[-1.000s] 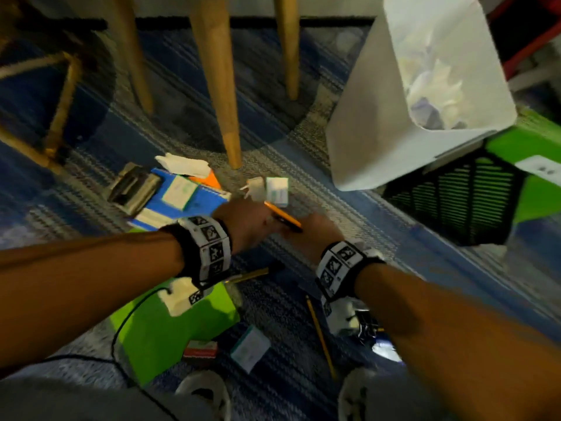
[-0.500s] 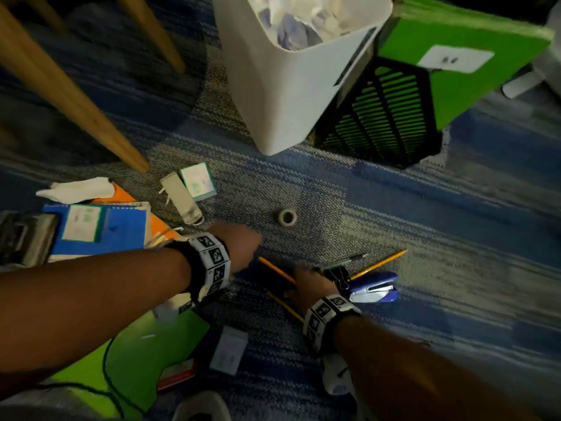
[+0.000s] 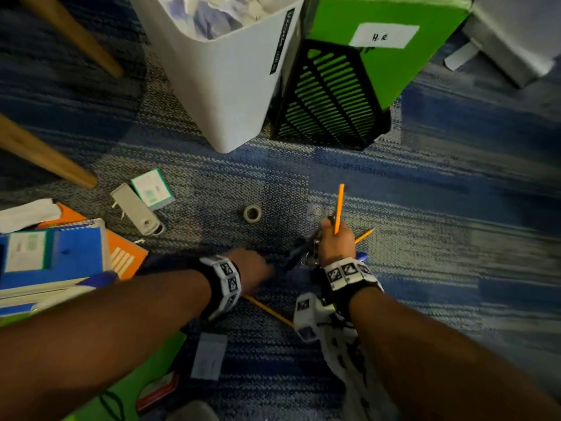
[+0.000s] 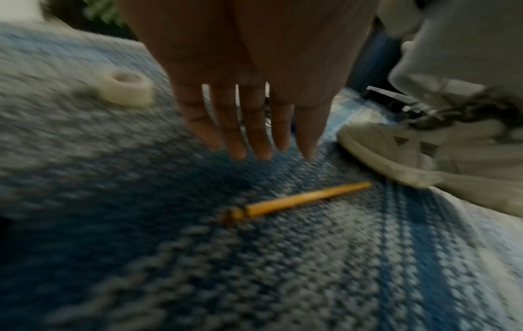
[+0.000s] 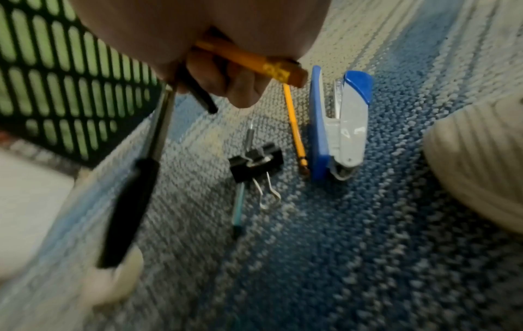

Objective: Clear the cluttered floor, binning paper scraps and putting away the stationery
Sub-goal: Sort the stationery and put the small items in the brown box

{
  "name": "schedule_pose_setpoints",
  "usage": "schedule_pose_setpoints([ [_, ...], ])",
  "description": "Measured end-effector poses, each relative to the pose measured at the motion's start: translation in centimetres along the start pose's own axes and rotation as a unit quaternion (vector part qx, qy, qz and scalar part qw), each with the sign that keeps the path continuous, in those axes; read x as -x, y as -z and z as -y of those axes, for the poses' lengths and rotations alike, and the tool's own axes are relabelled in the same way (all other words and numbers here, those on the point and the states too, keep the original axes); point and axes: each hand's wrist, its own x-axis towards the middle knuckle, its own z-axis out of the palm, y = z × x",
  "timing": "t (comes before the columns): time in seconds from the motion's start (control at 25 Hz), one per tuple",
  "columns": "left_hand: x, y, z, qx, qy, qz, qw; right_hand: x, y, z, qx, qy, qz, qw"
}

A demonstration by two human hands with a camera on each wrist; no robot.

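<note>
My right hand (image 3: 335, 240) grips an orange pencil (image 3: 338, 208) that points up and away; the right wrist view shows its eraser end (image 5: 283, 69) sticking out of the curled fingers. A black pen (image 5: 133, 190) hangs from the same grip. My left hand (image 3: 253, 268) hovers low over the carpet with straight fingers (image 4: 254, 134) and holds nothing. Just below it lies a second pencil (image 4: 297, 199), also seen in the head view (image 3: 268, 309). A binder clip (image 5: 256, 164), a teal pen (image 5: 237, 206), a third pencil (image 5: 294, 127) and a blue stapler (image 5: 336, 125) lie under my right hand.
A white bin (image 3: 224, 86) with paper scraps stands ahead, beside a black mesh organiser (image 3: 328, 95) and a green folder (image 3: 385, 62). A tape roll (image 3: 252, 213), small boxes (image 3: 151, 188) and notebooks (image 3: 60, 259) lie left. Wooden chair legs (image 3: 45, 153) and my shoes (image 4: 396, 152) are close.
My right hand has lifted the orange pencil off the carpet and now holds it upright. My left hand has moved right, towards the right hand. The head view swung towards the bin.
</note>
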Motion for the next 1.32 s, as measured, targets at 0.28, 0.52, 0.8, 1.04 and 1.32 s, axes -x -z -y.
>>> schedule_pose_setpoints([
  [0.28, -1.6, -5.8, -4.9, -0.013, -0.065, 0.011, 0.998, -3.9, 4.0, -0.4, 0.116, -0.122, 0.017, 0.986],
  [0.52, 0.2, -1.9, -1.0, 0.191, 0.071, -0.048, 0.978, -2.2, 5.1, -0.7, 0.334, -0.073, 0.134, 0.93],
  [0.8, -5.0, 2.3, -1.8, 0.262, 0.157, -0.2, 0.931, -2.7, 3.5, -0.8, 0.309, -0.116, 0.13, 0.935],
  [1.04, -7.9, 2.5, -3.3, 0.203, 0.168, -0.162, 0.951, -3.8, 2.7, -0.1, 0.243, -0.111, 0.114, 0.957],
  [1.32, -5.0, 3.9, -0.7, 0.399, 0.216, -0.231, 0.861, -3.2, 0.7, 3.9, -0.017, -0.057, -0.01, 0.998],
])
